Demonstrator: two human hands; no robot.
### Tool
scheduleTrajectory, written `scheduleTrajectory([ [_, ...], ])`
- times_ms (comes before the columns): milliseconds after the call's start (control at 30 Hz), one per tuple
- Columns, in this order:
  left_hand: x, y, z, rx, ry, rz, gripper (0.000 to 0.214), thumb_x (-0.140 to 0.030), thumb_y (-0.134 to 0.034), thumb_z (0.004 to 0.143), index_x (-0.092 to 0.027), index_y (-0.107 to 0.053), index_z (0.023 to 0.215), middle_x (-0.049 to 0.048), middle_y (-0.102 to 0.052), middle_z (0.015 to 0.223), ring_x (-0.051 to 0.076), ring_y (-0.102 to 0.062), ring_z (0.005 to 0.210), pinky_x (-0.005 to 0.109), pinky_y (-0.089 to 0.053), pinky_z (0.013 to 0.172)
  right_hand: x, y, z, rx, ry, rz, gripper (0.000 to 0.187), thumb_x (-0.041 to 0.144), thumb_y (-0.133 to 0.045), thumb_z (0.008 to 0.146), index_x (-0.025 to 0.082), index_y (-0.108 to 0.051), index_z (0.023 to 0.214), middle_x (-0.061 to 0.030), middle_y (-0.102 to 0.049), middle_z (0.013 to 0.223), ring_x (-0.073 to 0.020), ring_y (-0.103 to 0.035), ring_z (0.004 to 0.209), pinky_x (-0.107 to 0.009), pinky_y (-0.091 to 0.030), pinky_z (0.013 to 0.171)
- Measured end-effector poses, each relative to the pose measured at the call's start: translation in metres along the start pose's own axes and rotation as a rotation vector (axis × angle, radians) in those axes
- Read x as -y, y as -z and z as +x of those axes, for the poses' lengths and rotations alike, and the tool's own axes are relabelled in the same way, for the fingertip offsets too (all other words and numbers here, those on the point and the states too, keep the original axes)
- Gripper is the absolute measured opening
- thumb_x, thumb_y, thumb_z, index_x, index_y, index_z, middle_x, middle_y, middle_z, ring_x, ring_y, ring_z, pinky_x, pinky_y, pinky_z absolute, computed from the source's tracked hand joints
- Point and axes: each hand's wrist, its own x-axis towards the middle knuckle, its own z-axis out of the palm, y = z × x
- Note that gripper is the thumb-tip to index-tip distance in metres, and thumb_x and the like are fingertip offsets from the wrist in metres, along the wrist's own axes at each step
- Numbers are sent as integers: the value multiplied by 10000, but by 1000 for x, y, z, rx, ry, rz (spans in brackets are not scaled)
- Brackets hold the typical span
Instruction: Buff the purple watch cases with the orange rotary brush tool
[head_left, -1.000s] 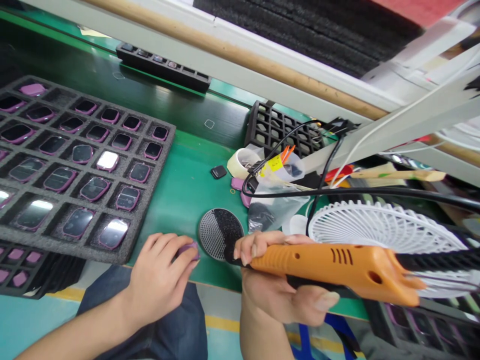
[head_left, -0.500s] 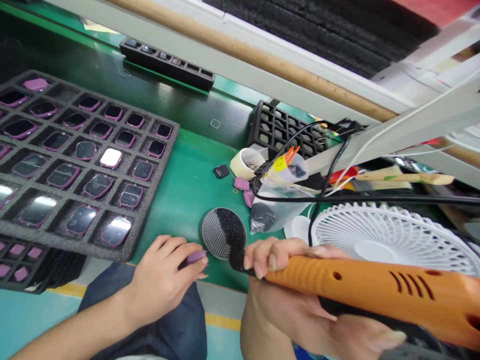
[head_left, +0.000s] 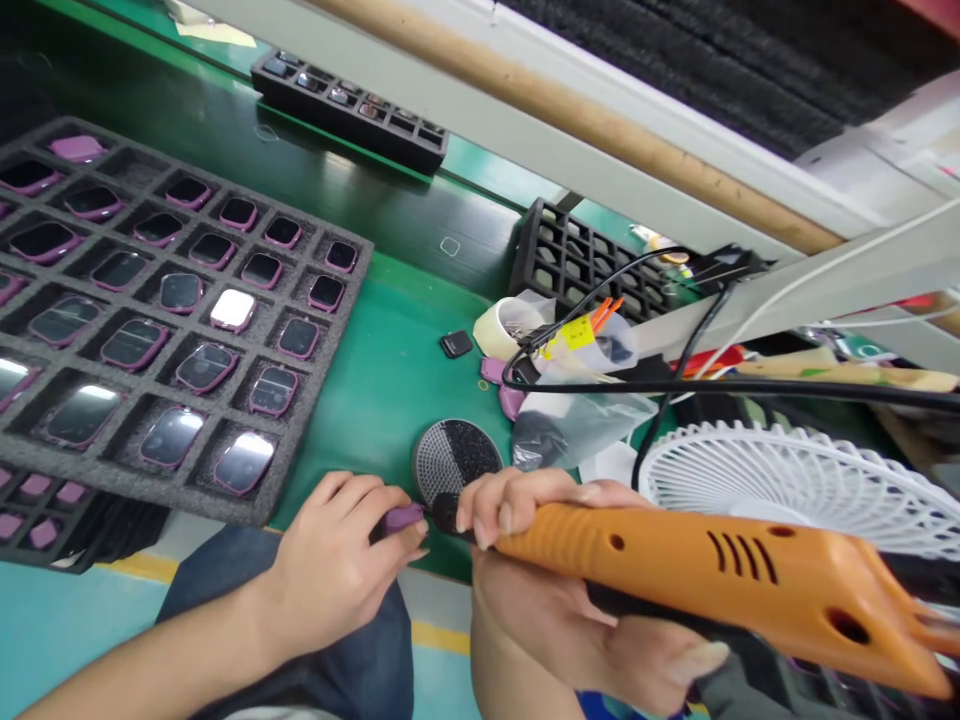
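Note:
My left hand (head_left: 349,560) pinches a small purple watch case (head_left: 403,517) between thumb and fingers, over the front edge of the green mat. My right hand (head_left: 555,580) is wrapped round an orange handheld power tool (head_left: 675,550). The tool's dark front end (head_left: 446,512) points left and lies close beside the watch case; whether they touch I cannot tell. Just behind it sits a round metal mesh disc (head_left: 457,460), half of it dark. A grey foam tray (head_left: 307,420) at the left holds several purple-framed watches in its compartments.
A white fan guard (head_left: 795,480) stands at the right, with black cables (head_left: 735,388) running above it. Behind the disc are a plastic bag (head_left: 577,420), a tape roll (head_left: 491,330), a small black square part (head_left: 456,344) and a black compartment tray (head_left: 529,250). A shelf rail (head_left: 480,90) crosses overhead.
The orange tool has moved left with my right hand, bringing its front end up close to the watch case. My left hand still holds the case. The view has shifted slightly.

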Motion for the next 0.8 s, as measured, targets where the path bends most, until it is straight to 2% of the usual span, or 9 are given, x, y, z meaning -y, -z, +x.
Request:
scheduleTrajectory([
  [200, -1, 0, 1, -11, 5, -16, 154, -258, -735, 1065, -252, -780, 1213, 43, -781, 1206, 244, -663, 1069, 439, -468, 910, 0, -2, 0, -29, 36, -18, 637, 901, -479, 958, 335, -671, 1178, 30, -634, 811, -171, -567, 591, -356, -497, 542],
  [333, -1, -1, 1, -15, 9, -15, 139, -252, -735, 1063, -252, -786, 1192, 43, -785, 1196, 243, -668, 1060, 441, -471, 902, 0, -4, 0, -31, 21, -19, 532, 814, -596, 956, 335, -688, 1168, 17, -645, 821, -186, -581, 600, -379, -511, 550],
  [433, -1, 0, 0, -17, 5, -13, 131, -251, -736, 1061, -251, -788, 1181, 45, -787, 1198, 245, -675, 1061, 442, -475, 906, 1, -5, -1, -36, 30, -16, 532, 809, -655, 924, 334, -696, 1161, 15, -643, 819, -190, -578, 591, -382, -509, 538],
  [533, -1, 0, -1, -26, 5, -18, 139, -255, -741, 1060, -252, -786, 1191, 43, -788, 1201, 240, -679, 1060, 439, -480, 914, 3, -4, -2, -17, 11, -17, 543, 821, -631, 940, 332, -694, 1166, 19, -650, 822, -188, -588, 599, -383, -519, 545],
  [667, 0, 0, -1, -30, 11, -18, 169, -254, -757, 1051, -250, -780, 1218, 40, -793, 1197, 236, -690, 1057, 440, -494, 923, 3, -2, -2, -22, 6, -19, 632, 897, -509, 953, 330, -697, 1159, 20, -652, 804, -186, -590, 593, -387, -525, 544],
  [800, 0, -2, -2, -31, 13, -26, 174, -244, -747, 1059, -217, -768, 1229, 51, -803, 1208, 229, -702, 1071, 431, -506, 936, 2, -2, -1, -13, 5, -16, 612, 888, -543, 947, 335, -701, 1154, 25, -649, 799, -181, -587, 585, -382, -522, 540],
])
